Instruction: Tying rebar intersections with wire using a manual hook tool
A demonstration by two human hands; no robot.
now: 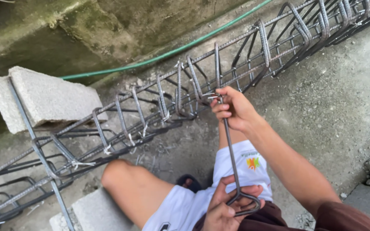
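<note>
A: Your left hand (225, 209) is clenched round the looped handle of the long twisting hook (232, 158), close above your lap, and your right hand (234, 109) pinches the hook's tip with its fingers (221, 112) against the rebar cage (163, 107), at the tie wire (210, 96) on a top bar.

B: So what might go wrong from there?

A: I'd judge the wire could snap if you overtwist, or the hook could slip off the loop and jab your right fingers, which sit right at the tie. The cut wire ends look sharp too.

B: And around the cage?

A: The cage's near end rests on a concrete block (43, 96); another block (93, 209) lies below it by your bare knee (118, 173). A green hose (168, 53) runs behind the cage, along the mossy wall (108, 25). The stirrups (193, 79) crowd the tie on both sides, leaving little swing room.
</note>
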